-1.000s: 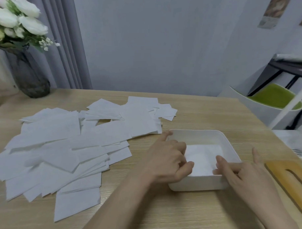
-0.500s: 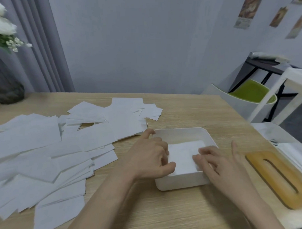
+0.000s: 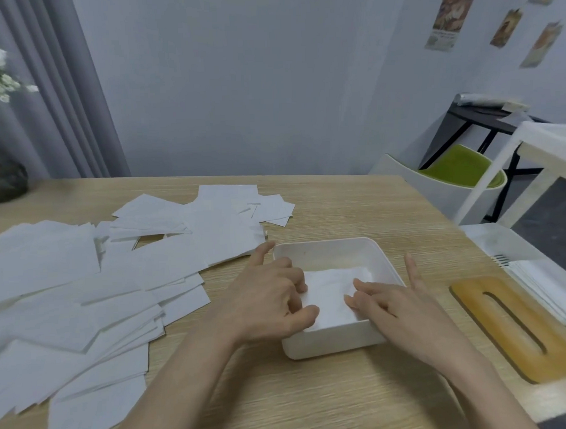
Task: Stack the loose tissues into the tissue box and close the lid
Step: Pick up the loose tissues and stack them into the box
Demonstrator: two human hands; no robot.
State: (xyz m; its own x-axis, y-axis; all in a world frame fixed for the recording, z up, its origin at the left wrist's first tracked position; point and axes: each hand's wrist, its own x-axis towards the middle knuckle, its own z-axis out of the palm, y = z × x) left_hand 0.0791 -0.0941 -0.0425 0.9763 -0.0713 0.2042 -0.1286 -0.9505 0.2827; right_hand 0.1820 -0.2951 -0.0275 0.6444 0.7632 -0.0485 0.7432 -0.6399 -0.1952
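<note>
1. White rectangular plastic tissue box (image 3: 336, 342) sits at centre-right of the light wooden surface (image 3: 339, 209), a few tissues (image 3: 329, 293) inside.
2. Left hand (image 3: 271, 298) and right hand (image 3: 397, 303), fingers relaxed, press the stack flat.
3. Next, I'd guess: grab more from the loose white tissue pile (image 3: 85, 285) at 9 o'clock; the slotted wooden lid (image 3: 516, 328) waits at 3.

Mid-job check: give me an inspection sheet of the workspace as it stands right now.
Surface: wooden table.
Job's things: open white tissue box holding folded tissues; loose tissues spread to its left; wooden lid off, to its right.
Clutter: white tray at the right edge.
Hands: left hand and right hand, fingers on the tissues in the box.
Cables: nothing seen.
Surroundings: dark vase, green chair, curtain.
</note>
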